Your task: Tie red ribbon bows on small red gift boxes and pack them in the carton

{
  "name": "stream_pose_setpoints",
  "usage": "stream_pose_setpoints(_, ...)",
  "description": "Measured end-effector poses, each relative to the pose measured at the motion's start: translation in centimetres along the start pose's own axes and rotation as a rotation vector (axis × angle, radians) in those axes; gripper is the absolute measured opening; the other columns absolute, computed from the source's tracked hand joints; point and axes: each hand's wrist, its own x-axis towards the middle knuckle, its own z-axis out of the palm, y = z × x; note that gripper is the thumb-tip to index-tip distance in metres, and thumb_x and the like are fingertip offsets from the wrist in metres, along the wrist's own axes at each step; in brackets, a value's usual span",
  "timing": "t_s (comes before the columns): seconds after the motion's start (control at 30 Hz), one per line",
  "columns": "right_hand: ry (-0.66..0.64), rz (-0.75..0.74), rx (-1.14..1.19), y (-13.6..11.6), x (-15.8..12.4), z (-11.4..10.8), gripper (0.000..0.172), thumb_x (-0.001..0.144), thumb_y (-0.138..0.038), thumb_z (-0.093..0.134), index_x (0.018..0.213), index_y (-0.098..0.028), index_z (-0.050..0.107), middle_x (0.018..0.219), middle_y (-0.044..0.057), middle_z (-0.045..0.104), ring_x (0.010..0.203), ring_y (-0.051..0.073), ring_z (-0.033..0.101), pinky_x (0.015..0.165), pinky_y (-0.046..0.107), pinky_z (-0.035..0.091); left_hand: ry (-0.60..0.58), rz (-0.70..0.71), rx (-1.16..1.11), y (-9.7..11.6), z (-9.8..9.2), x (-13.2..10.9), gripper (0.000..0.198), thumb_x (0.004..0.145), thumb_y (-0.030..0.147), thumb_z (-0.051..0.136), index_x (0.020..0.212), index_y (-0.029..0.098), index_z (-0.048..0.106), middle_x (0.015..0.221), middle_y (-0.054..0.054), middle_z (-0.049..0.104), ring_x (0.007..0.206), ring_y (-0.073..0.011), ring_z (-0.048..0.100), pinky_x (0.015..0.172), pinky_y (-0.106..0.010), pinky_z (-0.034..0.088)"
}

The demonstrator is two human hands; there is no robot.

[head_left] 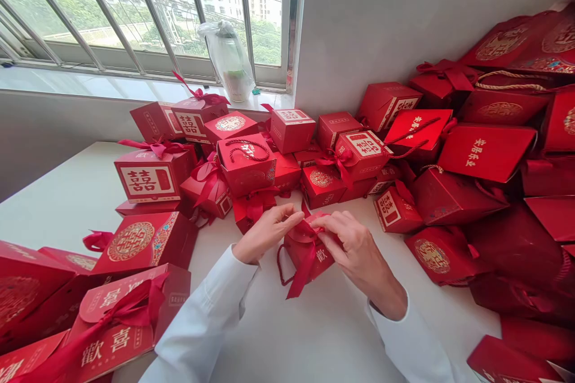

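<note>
A small red gift box [322, 263] with pale characters stands on the white table between my hands. Its dark red ribbon [304, 266] crosses the top, and one tail hangs down the front. My left hand [270, 232] comes in from the left with its fingers closed on the ribbon at the top of the box. On the other side, my right hand [353, 244] pinches the ribbon between thumb and forefinger, the other fingers curled over the box's right side. A twisted red cord [282, 269] loops out at the box's left. The fingers partly hide where the ribbon crosses.
Many red gift boxes surround the work spot: a ribboned box [148, 176] at left, a cord-handled box [247, 164] behind, and stacked boxes [487, 152] at right. A bagged cup [231, 66] stands on the window sill [112, 84]. The white table [278, 341] shows in front.
</note>
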Motion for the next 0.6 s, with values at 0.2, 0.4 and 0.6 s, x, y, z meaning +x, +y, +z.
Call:
stream_pose_setpoints(0.2, -0.147, -0.189, -0.13, -0.8, -0.4, -0.5, 0.021, 0.084, -0.003, 0.051, 0.082, -0.02, 0.063, 0.083, 0.004, 0.054, 0.082, 0.019, 0.045, 0.065, 0.027, 0.043, 0.009, 0.098, 0.16, 0.2, -0.4, -0.2, 0.033, 0.087, 0.046, 0.045, 0.073, 0.016, 0.049, 0.07, 0.002, 0.046, 0.063, -0.0109, 0.041, 0.055, -0.021, 0.035)
stream_pose_setpoints(0.4, -0.128, -0.281, -0.197, -0.8, -1.0, -0.1, 0.017, 0.086, -0.005, 0.051, 0.075, -0.017, 0.057, 0.084, 0.005, 0.056, 0.08, 0.019, 0.044, 0.067, 0.03, 0.043, 0.049, 0.094, 0.145, -0.2, -0.3, 0.1, 0.032, 0.085, 0.044, 0.047, 0.072, 0.015, 0.052, 0.068, 0.001, 0.048, 0.063, -0.0119, 0.044, 0.054, -0.022, 0.038)
stream_pose_setpoints(0.6, -0.176, -0.225, -0.057, 0.4, -3.3, -0.5, 0.017, 0.085, -0.003, 0.051, 0.081, -0.019, 0.056, 0.084, 0.003, 0.056, 0.08, 0.018, 0.046, 0.067, 0.029, 0.042, 0.126, 0.13, 0.253, 0.1, -0.2, 0.0, 0.027, 0.084, 0.039, 0.05, 0.071, 0.016, 0.053, 0.067, 0.002, 0.05, 0.059, -0.0103, 0.042, 0.051, -0.021, 0.032)
